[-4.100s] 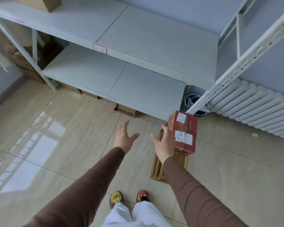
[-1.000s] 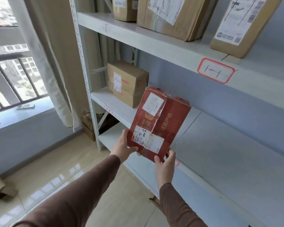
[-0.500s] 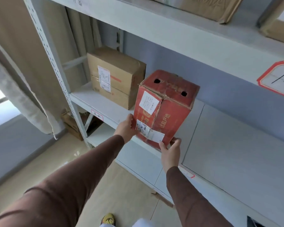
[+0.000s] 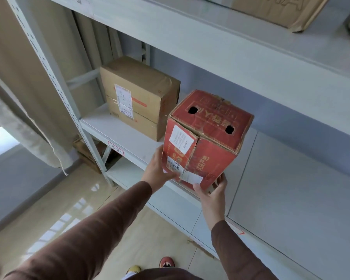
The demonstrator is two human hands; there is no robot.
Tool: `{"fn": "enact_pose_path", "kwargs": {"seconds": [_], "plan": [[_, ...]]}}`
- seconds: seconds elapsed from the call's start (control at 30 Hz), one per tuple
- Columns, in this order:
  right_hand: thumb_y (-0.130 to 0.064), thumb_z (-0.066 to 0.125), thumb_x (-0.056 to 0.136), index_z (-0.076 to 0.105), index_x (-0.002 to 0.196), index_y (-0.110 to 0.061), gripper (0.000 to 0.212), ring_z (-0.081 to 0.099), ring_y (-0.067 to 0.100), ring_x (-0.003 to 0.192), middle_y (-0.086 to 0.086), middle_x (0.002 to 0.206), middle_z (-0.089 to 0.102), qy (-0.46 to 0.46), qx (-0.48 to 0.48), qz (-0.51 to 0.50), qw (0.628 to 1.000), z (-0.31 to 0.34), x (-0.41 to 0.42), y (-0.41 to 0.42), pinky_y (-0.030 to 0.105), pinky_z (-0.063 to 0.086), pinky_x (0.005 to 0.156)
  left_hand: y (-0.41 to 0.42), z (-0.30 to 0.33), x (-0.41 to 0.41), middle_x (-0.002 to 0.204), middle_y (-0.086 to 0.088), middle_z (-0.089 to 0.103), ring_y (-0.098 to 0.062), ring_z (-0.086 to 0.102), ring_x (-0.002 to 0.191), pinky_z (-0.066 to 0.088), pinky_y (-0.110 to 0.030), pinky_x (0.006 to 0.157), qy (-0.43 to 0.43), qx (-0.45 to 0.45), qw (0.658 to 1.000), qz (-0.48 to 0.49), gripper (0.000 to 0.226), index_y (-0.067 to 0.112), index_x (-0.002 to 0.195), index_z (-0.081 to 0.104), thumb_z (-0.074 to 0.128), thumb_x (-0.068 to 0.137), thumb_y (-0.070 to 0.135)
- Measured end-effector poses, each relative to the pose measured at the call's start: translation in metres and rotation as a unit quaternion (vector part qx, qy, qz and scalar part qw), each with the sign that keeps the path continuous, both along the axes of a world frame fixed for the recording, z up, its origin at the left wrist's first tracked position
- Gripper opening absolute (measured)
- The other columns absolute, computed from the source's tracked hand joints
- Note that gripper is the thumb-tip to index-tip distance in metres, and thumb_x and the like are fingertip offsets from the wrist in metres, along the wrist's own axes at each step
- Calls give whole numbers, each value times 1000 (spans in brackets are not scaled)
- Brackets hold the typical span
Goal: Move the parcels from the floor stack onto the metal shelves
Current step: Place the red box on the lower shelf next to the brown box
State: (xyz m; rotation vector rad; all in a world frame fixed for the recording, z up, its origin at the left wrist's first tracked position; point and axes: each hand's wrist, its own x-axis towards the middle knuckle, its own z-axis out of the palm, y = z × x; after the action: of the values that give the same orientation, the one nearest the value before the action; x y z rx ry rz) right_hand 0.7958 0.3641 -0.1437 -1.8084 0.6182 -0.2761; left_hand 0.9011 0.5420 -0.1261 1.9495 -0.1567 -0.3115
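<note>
A red cardboard parcel (image 4: 206,138) with white labels stands upright at the front edge of the middle metal shelf (image 4: 113,128), two round holes in its top face. My left hand (image 4: 159,171) grips its lower left corner, thumb across the front label. My right hand (image 4: 212,194) holds its lower right corner from below, thumb on the front. A brown parcel (image 4: 137,96) with a handwritten label sits on the same shelf, just left of the red one.
The upper shelf (image 4: 190,31) carries another brown box (image 4: 281,11) at top right. The shelf board (image 4: 291,188) stretches to the right of the red parcel. A perforated upright (image 4: 55,77) and a curtain (image 4: 18,87) stand at the left. Tiled floor (image 4: 59,209) lies below.
Both hands have pushed the red parcel further onto the middle shelf and set it more upright, closer to the brown parcel. The view has moved nearer the shelf.
</note>
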Motion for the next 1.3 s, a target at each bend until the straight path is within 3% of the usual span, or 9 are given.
{"fn": "enact_pose_path", "kwargs": {"seconds": [0.13, 0.23, 0.4, 0.57, 0.73, 0.9, 1.1, 1.2, 1.3], "plan": [[-23, 79, 87, 28, 150, -29, 82, 63, -6, 108, -6, 131, 62, -7, -7, 20, 1000, 4, 6, -2, 9, 50, 82, -9, 0, -4, 133, 10, 51, -8, 55, 120, 57, -36, 92, 6, -17, 1000, 7, 93, 29, 148, 24, 86, 79, 18], [-19, 76, 89, 29, 150, -25, 78, 63, -6, 106, -3, 129, 64, -11, -3, 19, 1000, 5, 16, -7, 4, 49, 76, -15, 2, 3, 128, 13, 53, -11, 58, 117, 58, -35, 89, 17, -15, 1000, 5, 87, 36, 140, 23, 85, 80, 21], [-13, 77, 88, 31, 149, -22, 77, 67, 4, 104, 1, 130, 64, -15, -7, 7, 1000, 9, 40, -22, 9, 53, 79, -32, 12, 24, 137, 6, 54, -13, 56, 122, 56, -44, 95, 20, -10, 1000, 1, 95, 28, 148, 21, 86, 79, 23], [-12, 76, 88, 29, 149, -22, 77, 67, 17, 112, 3, 133, 63, -13, -9, 0, 1000, 10, 61, -34, 28, 55, 94, -50, 19, 46, 130, 8, 52, -12, 55, 118, 55, -40, 95, 20, -14, 1000, -9, 92, 25, 148, 22, 85, 80, 22], [-14, 76, 89, 29, 149, -22, 77, 67, 16, 113, 1, 132, 63, -4, -11, -6, 1000, 10, 74, -42, 22, 54, 90, -58, 19, 58, 130, 9, 51, -14, 56, 120, 55, -41, 95, 24, -7, 1000, -14, 92, 25, 148, 21, 84, 81, 23], [-14, 76, 89, 29, 150, -24, 78, 66, 10, 109, -2, 133, 62, -1, -10, -9, 1000, 7, 76, -44, 26, 55, 93, -60, 18, 61, 134, 7, 50, -10, 52, 118, 52, -40, 99, 23, 2, 1000, -20, 89, 23, 147, 22, 83, 82, 21], [-21, 77, 89, 27, 151, -20, 80, 56, 9, 114, -1, 140, 51, 6, 6, -25, 1000, 7, 69, -40, 31, 52, 100, -54, 17, 58, 136, 7, 51, -20, 54, 131, 51, -43, 101, 35, 12, 999, -22, 96, 27, 151, 18, 84, 81, 23], [-32, 81, 83, 36, 139, -15, 74, 45, 24, 127, 6, 138, 43, 10, -28, -97, 995, 2, 57, -32, 49, 50, 104, -48, 18, 53, 153, 1, 43, -20, 47, 138, 47, -43, 106, 25, 23, 999, -2, 106, 29, 156, 14, 86, 78, 34], [-31, 80, 84, 43, 120, -22, 52, 47, 24, 115, 3, 123, 47, -27, -62, -107, 992, 7, 39, -22, 51, 52, 95, -40, 22, 43, 162, -1, 33, -24, 41, 144, 43, -47, 112, 16, 37, 999, 6, 111, 30, 157, 14, 82, 72, 51]]}}
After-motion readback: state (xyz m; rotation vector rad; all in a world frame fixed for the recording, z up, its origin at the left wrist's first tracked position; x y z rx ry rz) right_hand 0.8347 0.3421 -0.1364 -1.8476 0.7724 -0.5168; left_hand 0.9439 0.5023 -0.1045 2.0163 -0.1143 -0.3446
